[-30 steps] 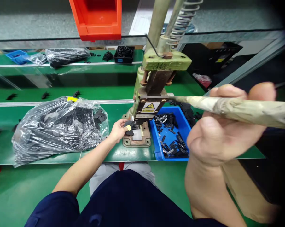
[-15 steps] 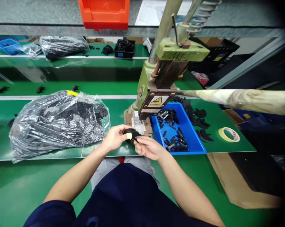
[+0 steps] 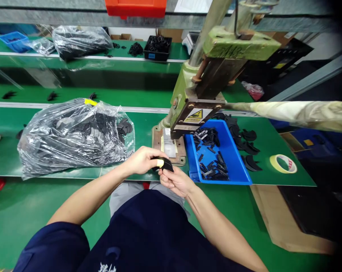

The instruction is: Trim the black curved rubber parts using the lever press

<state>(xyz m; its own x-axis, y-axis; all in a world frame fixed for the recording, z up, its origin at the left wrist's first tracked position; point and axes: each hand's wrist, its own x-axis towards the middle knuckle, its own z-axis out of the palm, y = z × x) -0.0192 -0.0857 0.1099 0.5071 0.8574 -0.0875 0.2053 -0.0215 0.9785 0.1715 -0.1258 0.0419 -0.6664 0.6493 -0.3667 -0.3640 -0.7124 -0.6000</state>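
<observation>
Between my two hands is a curved black plastic part [image 3: 166, 164], in front of the press base. My left hand [image 3: 144, 160], with yellow tape around the thumb, grips it from the left and above. The fingers of my right hand [image 3: 176, 180] pinch its right end from below; whether a smaller piece is also between them is hidden. Just beyond the hands stands the green hand press [image 3: 182, 94], its ram over a pale fixture [image 3: 168, 146]. To the right of the base sits a blue bin [image 3: 236, 166] with many small black clips in it.
A clear plastic bag [image 3: 74, 139] full of curved black parts lies at left. Several curved parts [image 3: 249, 147] and a tape roll [image 3: 283, 164] lie right of the bin. The press's wrapped lever [image 3: 290, 113] sticks out rightward. Behind runs a green conveyor [image 3: 125, 94].
The black part has been tilted in my hands, so more of its curved outer side shows. My right hand has turned slightly beneath it. The whole view has shifted a little.
</observation>
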